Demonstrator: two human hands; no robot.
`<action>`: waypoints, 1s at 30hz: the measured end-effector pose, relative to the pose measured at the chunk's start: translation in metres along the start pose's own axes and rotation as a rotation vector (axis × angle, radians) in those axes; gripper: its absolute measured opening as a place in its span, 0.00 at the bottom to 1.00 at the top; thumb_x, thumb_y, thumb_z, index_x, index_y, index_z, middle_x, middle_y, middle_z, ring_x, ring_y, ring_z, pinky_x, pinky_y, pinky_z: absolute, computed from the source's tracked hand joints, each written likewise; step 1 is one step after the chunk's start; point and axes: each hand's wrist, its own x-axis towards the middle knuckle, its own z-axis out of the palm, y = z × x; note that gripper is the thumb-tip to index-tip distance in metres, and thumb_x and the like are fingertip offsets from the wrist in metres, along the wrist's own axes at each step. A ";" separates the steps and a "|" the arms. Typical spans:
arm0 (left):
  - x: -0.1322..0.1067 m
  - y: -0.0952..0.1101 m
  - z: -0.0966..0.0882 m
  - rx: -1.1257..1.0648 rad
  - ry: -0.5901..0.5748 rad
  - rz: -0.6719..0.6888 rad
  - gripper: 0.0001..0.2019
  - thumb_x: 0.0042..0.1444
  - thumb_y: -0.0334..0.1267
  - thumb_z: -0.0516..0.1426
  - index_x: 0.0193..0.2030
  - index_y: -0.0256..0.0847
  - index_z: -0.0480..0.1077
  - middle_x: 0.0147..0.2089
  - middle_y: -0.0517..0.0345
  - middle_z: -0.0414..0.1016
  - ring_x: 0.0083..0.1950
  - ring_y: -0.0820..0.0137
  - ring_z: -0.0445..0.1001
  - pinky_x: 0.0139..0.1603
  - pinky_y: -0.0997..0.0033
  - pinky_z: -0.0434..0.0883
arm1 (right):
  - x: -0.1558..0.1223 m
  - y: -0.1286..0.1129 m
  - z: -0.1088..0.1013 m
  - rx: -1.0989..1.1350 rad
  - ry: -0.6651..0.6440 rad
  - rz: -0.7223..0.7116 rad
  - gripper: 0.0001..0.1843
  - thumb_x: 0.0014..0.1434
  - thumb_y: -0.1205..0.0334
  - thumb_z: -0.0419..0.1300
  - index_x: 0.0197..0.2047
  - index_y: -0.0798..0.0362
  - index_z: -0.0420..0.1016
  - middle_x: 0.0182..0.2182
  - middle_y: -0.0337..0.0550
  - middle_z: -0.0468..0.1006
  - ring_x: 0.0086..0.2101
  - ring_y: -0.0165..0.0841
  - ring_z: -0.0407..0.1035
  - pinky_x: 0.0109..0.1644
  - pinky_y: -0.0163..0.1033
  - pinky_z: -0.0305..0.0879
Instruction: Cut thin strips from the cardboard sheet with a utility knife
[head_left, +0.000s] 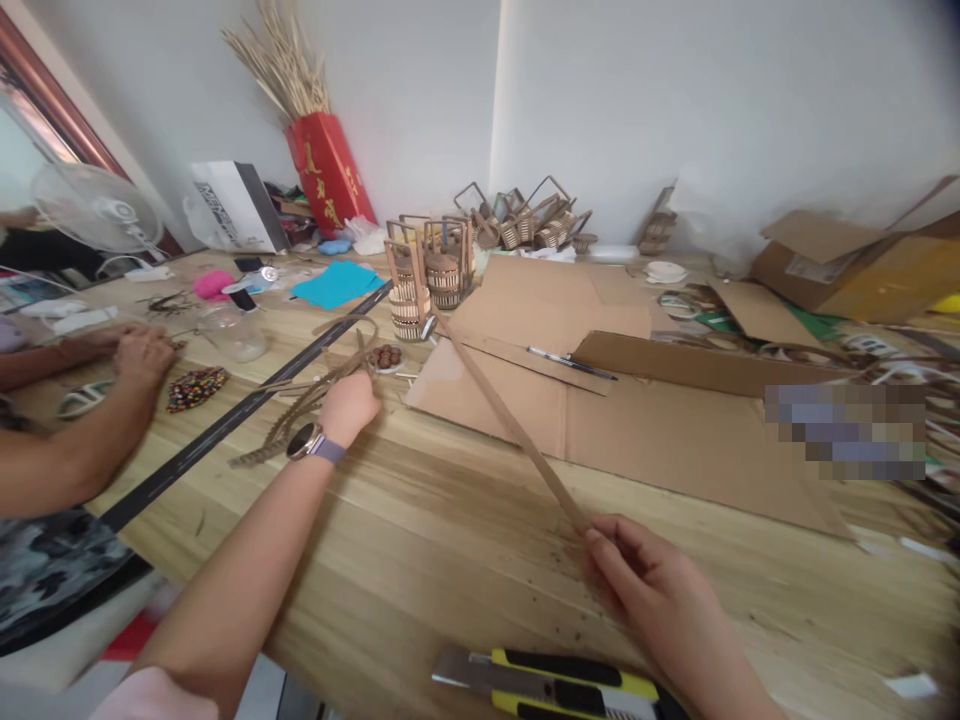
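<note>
My right hand (645, 580) pinches the near end of a long thin brown strip (502, 410) that runs diagonally across the wooden table (450, 540) toward a small woven basket (409, 300). My left hand (349, 405), with a watch on its wrist, is stretched out and closed on a bundle of brown strips (300, 410) beside a small dish of brown beads (386, 357). A yellow and black utility knife (547, 685) lies at the near edge, just left of my right wrist.
A flattened cardboard sheet (637, 420) with a pen (570, 362) covers the middle right. More woven baskets (525, 225), a red box of dried stalks (326, 170), a black rail (247, 410) and open cartons (855, 265) stand around. Another person's arms (82, 400) rest at left.
</note>
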 end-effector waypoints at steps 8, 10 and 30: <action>-0.010 -0.008 0.013 -0.204 -0.111 0.030 0.14 0.55 0.27 0.53 0.48 0.35 0.70 0.23 0.61 0.77 0.26 0.71 0.78 0.27 0.79 0.67 | -0.002 -0.001 0.001 0.013 0.007 -0.015 0.19 0.58 0.43 0.53 0.27 0.49 0.70 0.14 0.31 0.60 0.16 0.28 0.55 0.20 0.35 0.50; -0.016 -0.005 0.009 -0.200 -0.105 0.044 0.15 0.55 0.25 0.52 0.48 0.34 0.70 0.22 0.61 0.76 0.24 0.70 0.77 0.27 0.77 0.67 | 0.000 0.002 0.000 0.045 -0.002 -0.008 0.20 0.58 0.43 0.53 0.27 0.49 0.70 0.14 0.32 0.61 0.16 0.27 0.55 0.20 0.34 0.49; -0.157 0.130 0.029 -1.008 -0.695 0.649 0.13 0.63 0.40 0.52 0.46 0.35 0.74 0.31 0.56 0.75 0.28 0.72 0.72 0.28 0.77 0.65 | 0.008 -0.009 -0.015 0.225 0.103 0.006 0.23 0.53 0.40 0.59 0.39 0.52 0.74 0.17 0.36 0.72 0.20 0.32 0.67 0.25 0.36 0.64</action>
